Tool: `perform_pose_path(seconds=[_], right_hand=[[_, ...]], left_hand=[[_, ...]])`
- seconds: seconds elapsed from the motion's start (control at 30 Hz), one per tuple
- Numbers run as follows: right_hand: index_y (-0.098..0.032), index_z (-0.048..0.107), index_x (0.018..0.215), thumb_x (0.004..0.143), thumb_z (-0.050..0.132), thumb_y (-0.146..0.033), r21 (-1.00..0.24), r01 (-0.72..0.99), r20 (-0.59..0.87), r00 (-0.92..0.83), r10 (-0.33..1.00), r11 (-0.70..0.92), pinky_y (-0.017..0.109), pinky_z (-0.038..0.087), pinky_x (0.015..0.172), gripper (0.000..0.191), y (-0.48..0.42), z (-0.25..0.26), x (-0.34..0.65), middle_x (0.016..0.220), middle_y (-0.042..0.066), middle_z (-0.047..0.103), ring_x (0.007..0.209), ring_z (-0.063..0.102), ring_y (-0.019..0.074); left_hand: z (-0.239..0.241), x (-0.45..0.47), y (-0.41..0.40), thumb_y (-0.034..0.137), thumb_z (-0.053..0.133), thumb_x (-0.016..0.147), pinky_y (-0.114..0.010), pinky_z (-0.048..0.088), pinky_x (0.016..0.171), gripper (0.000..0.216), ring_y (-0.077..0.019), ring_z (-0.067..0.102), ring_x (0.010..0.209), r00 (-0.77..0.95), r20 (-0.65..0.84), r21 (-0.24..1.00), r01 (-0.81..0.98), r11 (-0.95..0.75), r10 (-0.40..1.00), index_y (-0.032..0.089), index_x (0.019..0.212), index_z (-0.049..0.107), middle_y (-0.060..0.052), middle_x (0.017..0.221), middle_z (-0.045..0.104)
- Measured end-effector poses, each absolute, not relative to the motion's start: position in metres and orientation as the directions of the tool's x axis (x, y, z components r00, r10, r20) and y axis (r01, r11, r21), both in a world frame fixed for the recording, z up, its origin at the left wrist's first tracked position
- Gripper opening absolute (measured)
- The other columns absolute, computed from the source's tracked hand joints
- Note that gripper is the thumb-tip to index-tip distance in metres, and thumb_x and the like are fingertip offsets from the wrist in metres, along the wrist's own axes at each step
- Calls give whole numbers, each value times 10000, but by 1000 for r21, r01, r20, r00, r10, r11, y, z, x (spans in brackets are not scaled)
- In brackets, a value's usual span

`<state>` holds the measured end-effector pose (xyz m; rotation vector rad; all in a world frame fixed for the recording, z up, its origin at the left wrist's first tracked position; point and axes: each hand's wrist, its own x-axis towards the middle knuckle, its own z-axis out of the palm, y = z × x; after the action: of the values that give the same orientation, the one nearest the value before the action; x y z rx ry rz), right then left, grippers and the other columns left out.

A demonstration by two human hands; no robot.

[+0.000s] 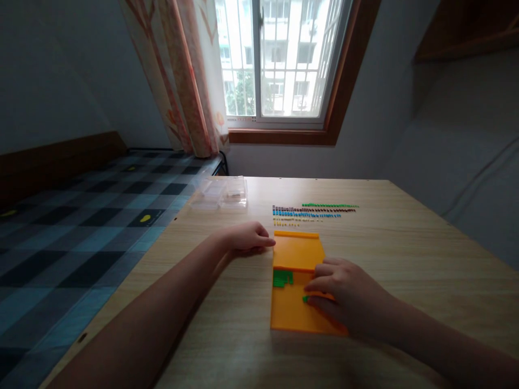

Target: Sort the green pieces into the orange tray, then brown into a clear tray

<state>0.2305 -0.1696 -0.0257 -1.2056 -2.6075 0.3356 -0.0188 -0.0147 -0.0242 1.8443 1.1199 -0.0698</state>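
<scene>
An orange plastic tray [298, 251] lies flat on the wooden table [405, 259]. A small patch of green pieces [283, 277] sits in its left middle. My right hand [344, 294] rests on the tray's right side, fingers curled, pinching a small green piece [305, 298] against the tray. My left hand [247, 237] lies on the table at the tray's upper left corner, fingers curled loosely, fingertips touching the tray's edge.
Rows of small green, dark, blue and yellow pieces [314, 212] are laid out behind the tray. A clear plastic box [221, 193] stands at the table's back left. A bed with a checked cover [81, 227] is to the left, a window [279, 59] ahead.
</scene>
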Motion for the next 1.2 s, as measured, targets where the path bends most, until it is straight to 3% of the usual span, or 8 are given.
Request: perform_pose_path(seconds=[0.2, 0.47, 0.63, 0.83, 1.2], right_hand=[[-245, 746, 820, 930, 580, -210, -300, 639, 149, -702, 696, 709, 328, 332, 685, 202, -168, -26, 234, 773, 20, 654, 724, 501, 167], [-229, 716, 805, 945, 528, -190, -307, 667, 140, -674, 725, 679, 332, 327, 684, 238, -173, -27, 223, 786, 22, 636, 729, 496, 166], [-247, 742, 952, 919, 528, -170, -302, 638, 198, -685, 701, 708, 337, 335, 692, 230, -173, -27, 226, 813, 35, 634, 738, 489, 177], [-291, 756, 968, 800, 579, -131, -291, 598, 184, -731, 657, 746, 348, 326, 701, 291, -171, -27, 231, 829, 37, 626, 751, 479, 191], [-279, 711, 1157, 844, 556, -153, -234, 645, 172, -710, 683, 728, 366, 373, 744, 371, -170, -35, 221, 911, 53, 636, 798, 504, 207]], left_hand=[[-26, -20, -13, 721, 664, 704, -253, 243, 378, 573, -83, 365, 366, 590, -477, 698, 705, -128, 651, 188, 560, 507, 30, 472, 472], [-26, -18, -15, 710, 679, 695, -256, 222, 377, 568, -83, 364, 359, 588, -470, 706, 698, -120, 658, 182, 557, 522, 29, 468, 472], [-25, -18, -14, 718, 684, 685, -252, 229, 376, 577, -83, 373, 360, 598, -476, 717, 689, -110, 645, 183, 553, 514, 32, 467, 471], [-26, -18, -14, 724, 669, 697, -253, 228, 371, 571, -80, 366, 360, 599, -471, 705, 697, -131, 648, 182, 577, 533, 29, 483, 486], [-24, -16, -17, 730, 687, 675, -252, 215, 371, 593, -72, 355, 345, 598, -457, 728, 677, -110, 658, 179, 547, 509, 32, 453, 472]])
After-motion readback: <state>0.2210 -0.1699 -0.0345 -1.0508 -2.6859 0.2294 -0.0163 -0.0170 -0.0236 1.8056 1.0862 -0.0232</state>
